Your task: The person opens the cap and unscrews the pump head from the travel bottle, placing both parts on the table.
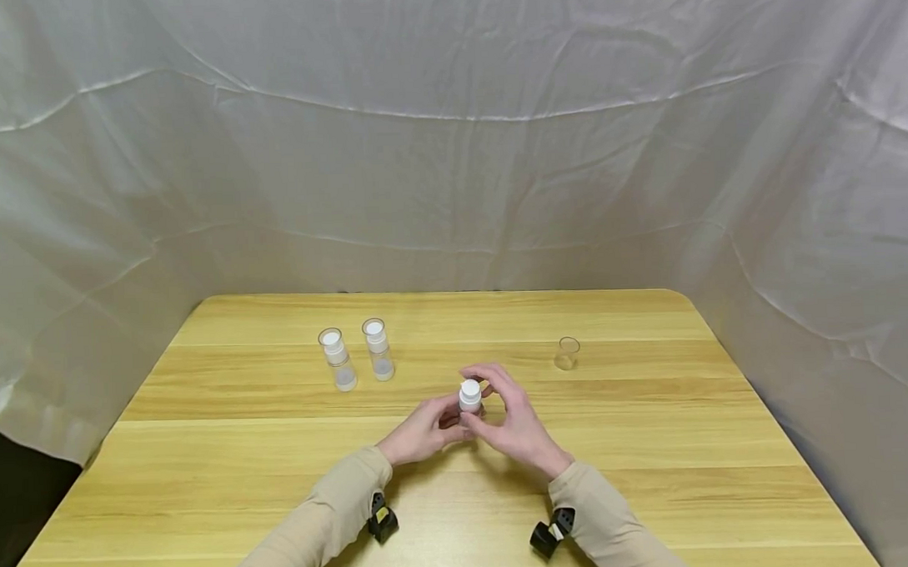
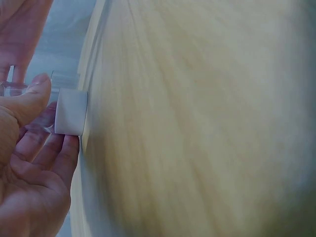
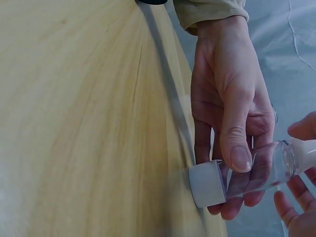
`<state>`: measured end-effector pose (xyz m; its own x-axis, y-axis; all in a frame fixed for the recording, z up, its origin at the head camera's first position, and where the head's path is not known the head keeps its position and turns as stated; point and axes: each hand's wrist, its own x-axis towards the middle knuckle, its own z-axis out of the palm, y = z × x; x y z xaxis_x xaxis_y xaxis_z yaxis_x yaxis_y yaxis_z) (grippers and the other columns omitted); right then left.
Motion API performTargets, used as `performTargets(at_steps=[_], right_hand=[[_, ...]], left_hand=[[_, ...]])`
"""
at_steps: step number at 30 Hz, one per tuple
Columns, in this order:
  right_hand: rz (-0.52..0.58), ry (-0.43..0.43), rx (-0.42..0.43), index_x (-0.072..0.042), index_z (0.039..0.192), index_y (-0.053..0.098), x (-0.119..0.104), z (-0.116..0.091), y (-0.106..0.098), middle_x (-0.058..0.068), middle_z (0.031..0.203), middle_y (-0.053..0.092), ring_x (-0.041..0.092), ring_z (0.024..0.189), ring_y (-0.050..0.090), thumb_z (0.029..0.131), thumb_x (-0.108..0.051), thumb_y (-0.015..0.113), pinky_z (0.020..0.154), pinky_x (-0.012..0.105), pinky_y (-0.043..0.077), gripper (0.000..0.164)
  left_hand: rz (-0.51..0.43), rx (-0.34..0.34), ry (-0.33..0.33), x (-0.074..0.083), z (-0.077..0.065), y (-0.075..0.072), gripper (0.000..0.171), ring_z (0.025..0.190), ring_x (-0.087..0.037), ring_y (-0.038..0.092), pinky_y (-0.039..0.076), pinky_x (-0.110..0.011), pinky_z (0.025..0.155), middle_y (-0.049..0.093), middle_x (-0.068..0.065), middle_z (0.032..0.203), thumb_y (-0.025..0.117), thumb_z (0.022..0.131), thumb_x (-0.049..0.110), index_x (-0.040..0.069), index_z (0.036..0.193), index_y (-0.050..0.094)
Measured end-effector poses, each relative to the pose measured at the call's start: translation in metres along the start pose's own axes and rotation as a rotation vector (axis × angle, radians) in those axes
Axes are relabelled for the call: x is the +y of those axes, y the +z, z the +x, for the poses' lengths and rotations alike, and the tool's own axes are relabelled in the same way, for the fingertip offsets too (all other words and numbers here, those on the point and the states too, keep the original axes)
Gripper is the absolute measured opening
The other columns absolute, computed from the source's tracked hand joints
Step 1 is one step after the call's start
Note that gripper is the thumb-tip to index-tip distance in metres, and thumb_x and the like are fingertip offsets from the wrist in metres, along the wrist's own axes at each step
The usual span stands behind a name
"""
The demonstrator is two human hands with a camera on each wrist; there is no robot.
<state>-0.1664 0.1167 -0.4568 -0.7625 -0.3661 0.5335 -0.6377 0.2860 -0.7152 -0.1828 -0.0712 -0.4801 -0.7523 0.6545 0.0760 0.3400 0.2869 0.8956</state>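
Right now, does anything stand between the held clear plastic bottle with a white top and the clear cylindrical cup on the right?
Only the right hand, curved around the white-topped bottle; beyond the hand, nothing visible blocks the cup.

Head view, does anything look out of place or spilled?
No spill shows. One clear cap sits alone on the right; the held bottle lacks one, while the two left bottles wear theirs. Probably its cap.
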Motion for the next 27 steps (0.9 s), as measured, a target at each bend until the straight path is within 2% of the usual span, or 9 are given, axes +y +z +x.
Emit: performTargets(at_steps=[5,11,16,20,24,27], right_hand=[[-0.002,0.026,-0.003,-0.002,0.129,0.058,0.0005,-0.0004,0.0001,0.014,0.12,0.064,0.016,0.106,0.059,0.079,0.002,0.079,0.089,0.035,0.058,0.054],[0.002,0.0,-0.012,-0.001,0.127,0.06,-0.0006,-0.0013,-0.0023,0.014,0.118,0.067,0.016,0.103,0.061,0.08,0.007,0.076,0.093,0.027,0.056,0.05],[0.007,-0.005,-0.046,-0.001,0.13,0.059,-0.0009,-0.0007,-0.0058,0.016,0.124,0.067,0.015,0.107,0.062,0.083,0.005,0.075,0.095,0.034,0.057,0.05],[-0.013,-0.006,-0.024,-0.002,0.129,0.059,-0.0003,0.0014,-0.0055,0.013,0.123,0.067,0.017,0.107,0.062,0.083,-0.001,0.079,0.092,0.038,0.057,0.051],[-0.023,0.001,0.023,-0.003,0.123,0.062,-0.0008,0.0025,-0.0033,0.012,0.113,0.067,0.017,0.098,0.062,0.08,-0.001,0.081,0.084,0.039,0.059,0.047],[-0.018,0.014,0.019,-0.004,0.121,0.064,-0.0021,0.0021,-0.0032,0.012,0.111,0.068,0.014,0.097,0.062,0.079,0.002,0.08,0.083,0.041,0.059,0.046]], left_hand=[[-0.004,-0.003,-0.004,0.0002,-0.0003,-0.0004,0.048,0.132,-0.033,0.058,0.044,-0.045,0.117,0.06,-0.019,0.141,0.065,0.097,0.011,-0.001,0.141,0.052],[-0.008,-0.008,0.022,0.0004,-0.0003,-0.0014,0.056,0.137,-0.033,0.054,0.041,-0.047,0.119,0.051,-0.018,0.151,0.065,0.096,0.011,0.003,0.148,0.045],[-0.014,-0.005,0.015,0.0007,-0.0002,-0.0014,0.052,0.133,-0.033,0.057,0.043,-0.046,0.118,0.057,-0.018,0.145,0.065,0.097,0.012,0.001,0.145,0.048],[-0.017,-0.003,-0.009,0.0008,-0.0004,-0.0013,0.045,0.132,-0.032,0.059,0.045,-0.044,0.117,0.063,-0.017,0.138,0.065,0.097,0.012,0.0,0.139,0.054],[-0.02,-0.007,-0.01,0.0012,-0.0003,-0.0013,0.048,0.134,-0.032,0.057,0.044,-0.045,0.118,0.06,-0.018,0.143,0.065,0.097,0.011,-0.001,0.141,0.052],[-0.015,-0.006,-0.011,0.0015,-0.0007,-0.0013,0.051,0.134,-0.032,0.057,0.043,-0.046,0.118,0.057,-0.018,0.146,0.065,0.097,0.011,0.0,0.145,0.049]])
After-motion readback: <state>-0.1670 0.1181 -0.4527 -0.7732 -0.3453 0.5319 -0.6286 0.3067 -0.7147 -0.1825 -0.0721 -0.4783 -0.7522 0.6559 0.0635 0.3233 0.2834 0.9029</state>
